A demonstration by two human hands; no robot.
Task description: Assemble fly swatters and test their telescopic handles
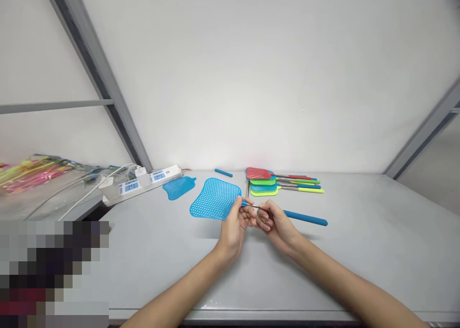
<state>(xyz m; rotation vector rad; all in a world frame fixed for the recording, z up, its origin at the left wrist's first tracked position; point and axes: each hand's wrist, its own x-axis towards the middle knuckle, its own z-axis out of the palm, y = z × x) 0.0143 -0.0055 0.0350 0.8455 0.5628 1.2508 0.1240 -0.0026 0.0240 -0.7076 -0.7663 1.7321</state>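
Note:
A blue fly swatter (216, 199) is held above the table between both my hands, its perforated head to the left and its blue grip to the right. My left hand (235, 222) is closed on the neck where the head meets the metal rod. Just right of it, my right hand (275, 222) pinches the thin metal rod. Behind my hands lies a stack of fly swatters (264, 189) in red, green, blue and yellow. To the left rest a loose blue swatter head (178, 188) and, near the wall, a loose blue handle (223, 172).
A white power strip (134, 186) with plugged-in adapters and white cables lies at the table's left edge. Plastic bags of colourful items (39, 174) sit on a neighbouring surface. A white wall closes off the back of the grey table (377, 241); the lower left corner is blurred out.

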